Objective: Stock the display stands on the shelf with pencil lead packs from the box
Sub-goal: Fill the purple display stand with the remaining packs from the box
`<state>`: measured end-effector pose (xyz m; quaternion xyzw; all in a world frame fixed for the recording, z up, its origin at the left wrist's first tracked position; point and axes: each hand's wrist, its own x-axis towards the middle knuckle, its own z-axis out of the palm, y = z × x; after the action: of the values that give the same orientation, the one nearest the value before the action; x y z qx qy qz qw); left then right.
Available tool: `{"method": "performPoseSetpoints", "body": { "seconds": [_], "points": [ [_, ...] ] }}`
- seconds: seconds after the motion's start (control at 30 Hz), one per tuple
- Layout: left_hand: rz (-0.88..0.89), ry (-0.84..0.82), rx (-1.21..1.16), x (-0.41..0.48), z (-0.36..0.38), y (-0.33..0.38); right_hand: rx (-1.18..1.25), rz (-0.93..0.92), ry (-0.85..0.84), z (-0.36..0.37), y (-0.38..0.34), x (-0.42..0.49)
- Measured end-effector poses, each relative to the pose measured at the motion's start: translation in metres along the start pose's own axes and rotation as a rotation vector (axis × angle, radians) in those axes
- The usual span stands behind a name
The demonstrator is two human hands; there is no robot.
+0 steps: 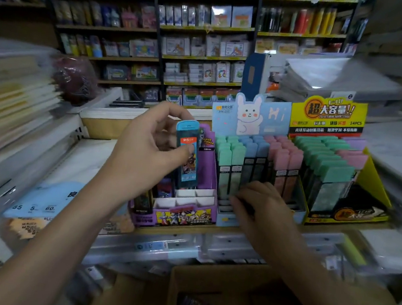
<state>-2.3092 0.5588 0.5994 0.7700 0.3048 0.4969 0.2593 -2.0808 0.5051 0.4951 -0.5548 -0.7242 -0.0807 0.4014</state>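
Cardboard box [226, 290] is being kept open below the shelf [331, 229]. Above the purple display stand [182, 216], the left hand [145, 146] is being used to pinch a blue lead pack [186, 155] upright. The right hand [264, 204] is being rested at the rabbit stand [249, 117] front; its grip cannot be determined.

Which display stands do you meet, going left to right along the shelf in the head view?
Purple stand → rabbit stand → yellow stand.

Left grip [150, 146], right grip [261, 207] — bare-armed
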Motion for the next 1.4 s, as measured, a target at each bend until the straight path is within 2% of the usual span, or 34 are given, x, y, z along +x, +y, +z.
{"method": "performPoseSetpoints", "body": {
  "seconds": [0.13,0.3,0.43,0.67,1.0,1.4],
  "points": [
    [0.014,-0.032,0.111,0.006,0.004,-0.010,0.017,-0.008,0.011,0.002,0.004,-0.002],
    [0.059,0.005,0.443,0.000,0.009,-0.014,0.029,-0.033,0.024,0.002,0.005,-0.003],
    [0.095,0.027,0.568,-0.005,0.012,-0.012,0.036,-0.037,0.035,0.003,0.006,-0.004],
    [-0.007,0.035,0.420,-0.002,0.005,-0.010,0.031,-0.047,0.051,0.006,0.007,-0.006],
    [0.014,0.028,0.613,-0.007,0.010,-0.016,0.032,-0.042,0.050,0.007,0.007,-0.006],
    [0.031,0.163,0.520,-0.005,0.001,-0.013,0.028,-0.044,0.047,0.007,0.007,-0.007]
  ]
}}
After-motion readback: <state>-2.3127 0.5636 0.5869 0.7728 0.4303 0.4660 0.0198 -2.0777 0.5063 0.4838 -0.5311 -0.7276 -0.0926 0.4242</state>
